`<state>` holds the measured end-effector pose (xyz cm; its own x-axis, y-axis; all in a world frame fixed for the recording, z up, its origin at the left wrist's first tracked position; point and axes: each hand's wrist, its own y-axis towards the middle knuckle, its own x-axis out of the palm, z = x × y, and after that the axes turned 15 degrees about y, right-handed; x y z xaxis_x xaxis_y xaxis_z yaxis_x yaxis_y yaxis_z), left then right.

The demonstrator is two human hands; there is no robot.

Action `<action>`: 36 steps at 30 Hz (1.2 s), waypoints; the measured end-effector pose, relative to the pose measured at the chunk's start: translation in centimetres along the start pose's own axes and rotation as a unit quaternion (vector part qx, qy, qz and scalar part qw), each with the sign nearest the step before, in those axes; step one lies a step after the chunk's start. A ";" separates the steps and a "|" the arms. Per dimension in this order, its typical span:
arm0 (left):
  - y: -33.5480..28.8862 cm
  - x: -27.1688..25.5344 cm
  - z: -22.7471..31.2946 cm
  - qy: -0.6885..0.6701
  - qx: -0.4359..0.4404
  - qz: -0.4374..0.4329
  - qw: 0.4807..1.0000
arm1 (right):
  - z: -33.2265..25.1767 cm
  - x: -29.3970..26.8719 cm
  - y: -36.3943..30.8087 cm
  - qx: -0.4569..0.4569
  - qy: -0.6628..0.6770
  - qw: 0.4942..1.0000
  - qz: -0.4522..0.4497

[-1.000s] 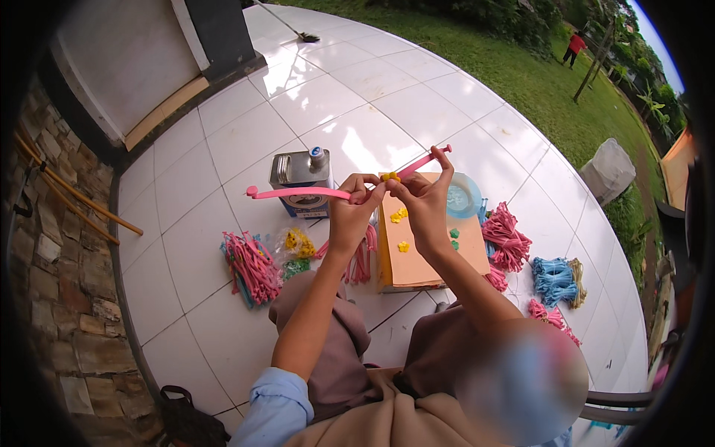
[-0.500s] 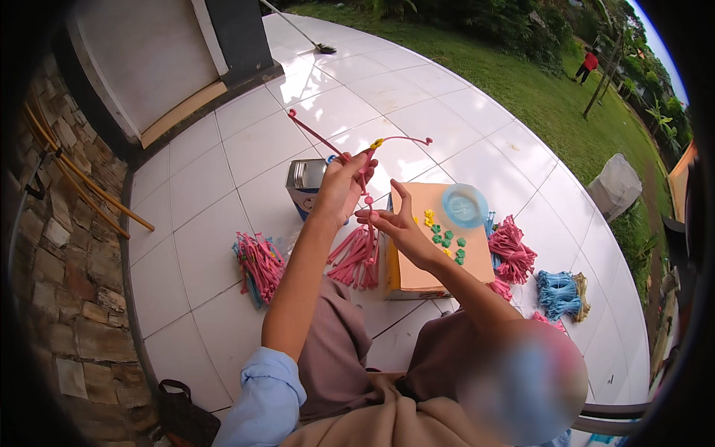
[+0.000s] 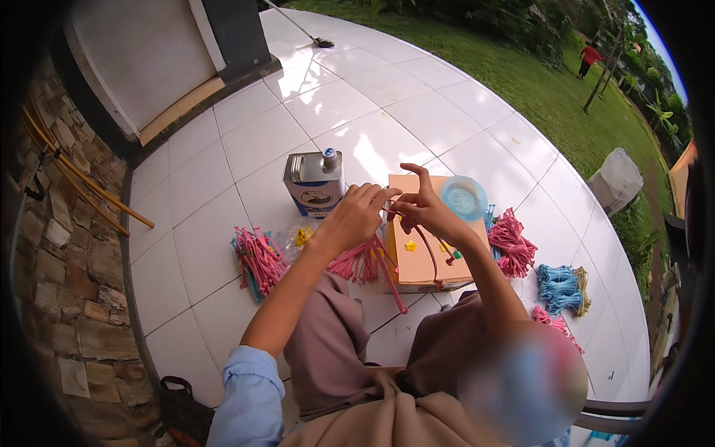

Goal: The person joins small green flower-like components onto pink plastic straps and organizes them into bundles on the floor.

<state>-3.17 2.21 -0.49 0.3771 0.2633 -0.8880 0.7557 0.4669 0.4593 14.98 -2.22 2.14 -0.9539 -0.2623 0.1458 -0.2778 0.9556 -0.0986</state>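
Observation:
Above the near left part of a tan-topped box [image 3: 447, 276], my two hands are close together at a pink cord [image 3: 393, 287]. My left hand [image 3: 357, 216] pinches it from the left, its fingertips meeting those of the other hand. With thumb and bent fingers my right hand [image 3: 434, 212] grips the cord from the right, one finger raised. Lengths of cord with knob-like ends dangle below my hands. A yellow flower-shaped piece [image 3: 410, 246] and a green piece [image 3: 457, 254] lie on the box top; my right hand and forearm hide others.
Left of the box stands a metal can [image 3: 313, 186] with a blue cap. Pink cord bundles [image 3: 261, 257] lie at left, between my knees and at right [image 3: 512, 242], near blue bundles [image 3: 558, 290]. A pale blue round dish [image 3: 463, 197] sits on the box. A distant person [image 3: 590, 58] stands on the grass.
Both hands have come down and together over the box. The cord, stretched upward before, now hangs below them. My left hand has moved off the can, which shows fully.

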 end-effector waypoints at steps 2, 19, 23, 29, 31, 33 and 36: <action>-0.3 0.4 -0.1 -0.062 0.015 0.076 0.995 | -0.7 -1.7 -1.5 0.036 -0.050 0.998 -0.010; 0.7 1.0 0.1 -0.670 -0.337 0.157 0.643 | 0.9 -5.3 -2.3 0.055 -0.038 0.997 -0.042; 0.2 1.6 -0.3 -0.654 -0.309 0.076 0.686 | 6.4 -8.7 -0.9 0.076 0.016 0.994 0.072; -0.2 1.8 0.6 -0.678 -0.244 -0.054 0.691 | 11.9 -11.1 -0.7 -0.014 -0.353 0.931 0.090; -0.2 1.6 1.0 -0.684 -0.247 -0.060 0.684 | 12.5 -10.8 -0.5 -0.046 -0.403 0.910 0.082; -0.3 2.0 0.9 -0.686 -0.251 -0.059 0.681 | 12.9 -10.9 -0.4 -0.082 -0.429 0.897 0.064; -0.3 2.3 1.0 -0.689 -0.249 -0.060 0.678 | 12.9 -10.8 -0.2 -0.116 -0.463 0.876 0.069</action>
<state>-1.94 1.80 -2.72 0.7306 -0.6803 0.0584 0.6800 0.7327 0.0281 23.82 -1.31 -12.11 -0.6902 -0.0362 -0.7228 -0.2244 0.9602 0.1661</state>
